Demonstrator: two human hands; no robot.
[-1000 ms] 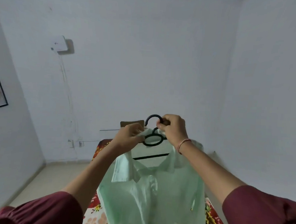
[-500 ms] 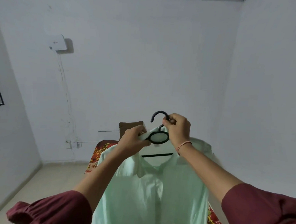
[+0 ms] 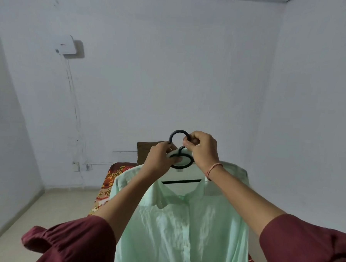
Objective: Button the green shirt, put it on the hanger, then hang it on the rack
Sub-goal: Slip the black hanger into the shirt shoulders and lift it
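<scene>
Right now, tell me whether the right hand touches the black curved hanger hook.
Touching. The head view shows the right hand pinching the black hanger hook near its base.

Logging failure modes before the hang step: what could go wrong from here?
The left hand and right hand grip only the hook and ring of the hanger, so the shirt hangs free and could slip off. No rack is in view; finding it means turning with that load.

White walls (image 3: 171, 70) enclose the room. A white box (image 3: 66, 45) is mounted high on the far wall — a thin cable (image 3: 73, 97) drops from it. Floor (image 3: 43, 210): beige. Bed (image 3: 109, 179): floral cover.
</scene>
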